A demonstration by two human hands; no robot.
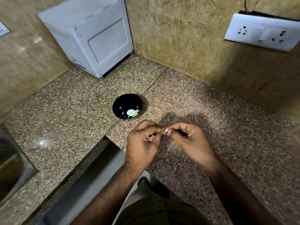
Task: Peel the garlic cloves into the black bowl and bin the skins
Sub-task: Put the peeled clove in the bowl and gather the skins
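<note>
Head view: at lower centre of the frame, the left hand and right hand met fingertip to fingertip above the granite counter, both with fingers curled, pinching a small pale garlic clove between them. Just above the hands, the black bowl stood on the counter and held pale peeled pieces. A white appliance occupied the upper left; a switch plate the upper right.

Left hand and right hand fingertip-to-fingertip (both curled)
</note>
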